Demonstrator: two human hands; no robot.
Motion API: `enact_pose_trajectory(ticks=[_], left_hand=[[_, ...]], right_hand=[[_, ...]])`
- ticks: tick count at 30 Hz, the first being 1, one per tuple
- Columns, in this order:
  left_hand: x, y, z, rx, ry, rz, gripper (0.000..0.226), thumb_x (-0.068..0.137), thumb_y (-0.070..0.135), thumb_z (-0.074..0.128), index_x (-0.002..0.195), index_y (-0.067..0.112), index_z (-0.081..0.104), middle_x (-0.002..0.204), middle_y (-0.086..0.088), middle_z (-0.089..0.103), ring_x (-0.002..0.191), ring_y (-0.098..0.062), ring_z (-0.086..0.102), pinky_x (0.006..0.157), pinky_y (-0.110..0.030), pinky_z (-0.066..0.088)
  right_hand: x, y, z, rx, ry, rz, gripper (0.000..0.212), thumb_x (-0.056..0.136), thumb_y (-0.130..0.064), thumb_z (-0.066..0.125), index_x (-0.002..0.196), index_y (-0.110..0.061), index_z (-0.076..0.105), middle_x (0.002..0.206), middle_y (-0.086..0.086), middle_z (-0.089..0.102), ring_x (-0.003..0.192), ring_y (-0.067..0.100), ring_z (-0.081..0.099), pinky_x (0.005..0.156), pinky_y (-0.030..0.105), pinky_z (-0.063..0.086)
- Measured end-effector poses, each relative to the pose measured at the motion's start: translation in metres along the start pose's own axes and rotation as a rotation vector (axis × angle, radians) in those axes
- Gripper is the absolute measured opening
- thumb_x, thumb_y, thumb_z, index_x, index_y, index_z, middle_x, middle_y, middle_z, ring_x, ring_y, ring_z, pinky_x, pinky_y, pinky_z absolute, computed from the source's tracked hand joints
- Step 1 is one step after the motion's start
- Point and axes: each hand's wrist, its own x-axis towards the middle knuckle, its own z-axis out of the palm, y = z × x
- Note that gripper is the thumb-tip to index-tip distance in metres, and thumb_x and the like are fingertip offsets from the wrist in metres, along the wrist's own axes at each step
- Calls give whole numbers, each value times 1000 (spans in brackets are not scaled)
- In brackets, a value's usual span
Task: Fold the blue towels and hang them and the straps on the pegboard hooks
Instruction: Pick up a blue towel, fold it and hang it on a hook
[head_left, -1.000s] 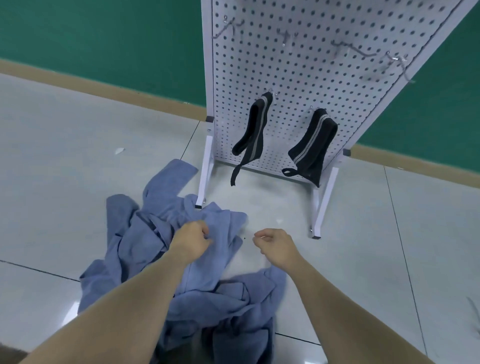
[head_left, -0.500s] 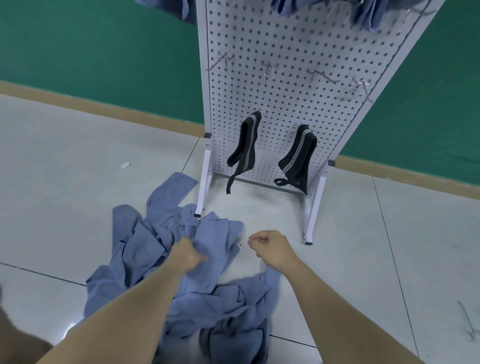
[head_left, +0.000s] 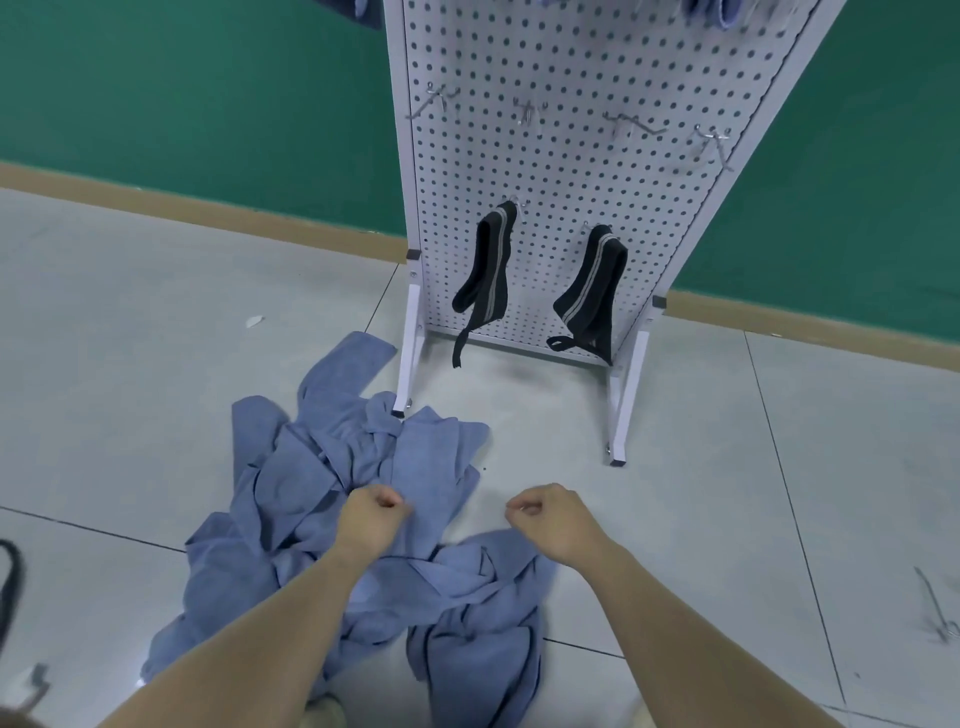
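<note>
Grip: left hand (head_left: 376, 514) fist now over blue towels (head_left: 363, 519), hold unclear; right hand (head_left: 545, 514) curled, empty | towels heaped on floor (head_left: 130, 389) | straps (head_left: 491, 270) hung on pegboard (head_left: 571, 171) | view tilted up since; folding pending

A single head-worn camera looks forward and steeply down from standing height at the pale grey tiled floor (head_left: 156, 415). It faces the white perforated metal pegboard stand (head_left: 571, 171) near ahead, against the green wall (head_left: 208, 104).

Matt cloth towels (head_left: 322, 499), glossy tile floor (head_left: 727, 467), metal pegboard (head_left: 571, 156).
</note>
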Motion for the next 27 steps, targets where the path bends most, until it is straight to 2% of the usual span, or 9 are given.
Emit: enact_pose_trajectory(ticks=[4,7,10,12,15,19,21,24,27], left_hand=[[-3,72,-2,-213,-72,141,24,96,8,69,75,13,58,81,-1,62,79,-14,56,70,-18,44],[-12,135,-10,-285,-166,287,18,94,8,73,79,14,65,80,3,68,81,-9,62,81,-19,48],[-36,185,-26,-277,-291,458,13,92,0,71,84,10,69,77,5,73,76,-2,68,80,-15,52],[-54,211,-38,-244,-349,539,8,93,-1,70,94,6,72,90,-5,78,87,-8,71,89,-22,57],[-80,241,-63,-206,-389,600,13,94,-1,68,97,9,75,102,-11,78,93,-15,71,97,-31,55],[-125,278,-102,-175,-406,643,24,93,-8,65,96,12,77,92,-6,79,83,-14,71,85,-26,58],[-150,289,-123,-166,-376,675,21,96,-7,60,97,8,74,89,-6,79,80,-16,73,78,-26,61],[-175,291,-151,19,-190,743,12,97,4,63,96,12,73,86,-1,77,73,-14,69,66,-25,55],[-185,280,-167,170,-22,794,22,91,20,75,111,26,67,102,7,70,80,-16,68,75,-31,56]], right_hand=[[6,-34,-11,229,19,24,15,98,-30,65,96,-19,76,105,9,76,93,25,74,84,34,58],[8,-75,-33,450,11,51,40,97,-50,64,106,-12,73,105,4,76,90,22,75,83,34,59],[3,-117,-63,596,-53,0,59,87,-66,69,109,-11,76,85,0,75,73,16,72,72,31,60],[-6,-143,-86,622,-76,-53,53,89,-55,73,113,-9,76,84,4,73,70,16,69,68,32,60],[-28,-178,-119,604,-74,-147,35,95,-39,72,111,-9,77,102,12,78,91,24,73,83,37,62],[-64,-222,-152,432,71,-228,24,84,-31,69,96,-12,78,95,9,71,89,23,63,87,38,54],[-84,-238,-164,361,117,-265,30,77,-36,67,94,-16,80,96,13,72,90,25,62,84,39,51],[-123,-251,-182,227,126,-373,23,96,-31,66,101,-13,79,109,15,77,93,25,68,87,38,54],[-154,-255,-193,181,65,-462,27,104,-29,60,105,-6,75,101,11,79,84,19,71,76,29,58]])
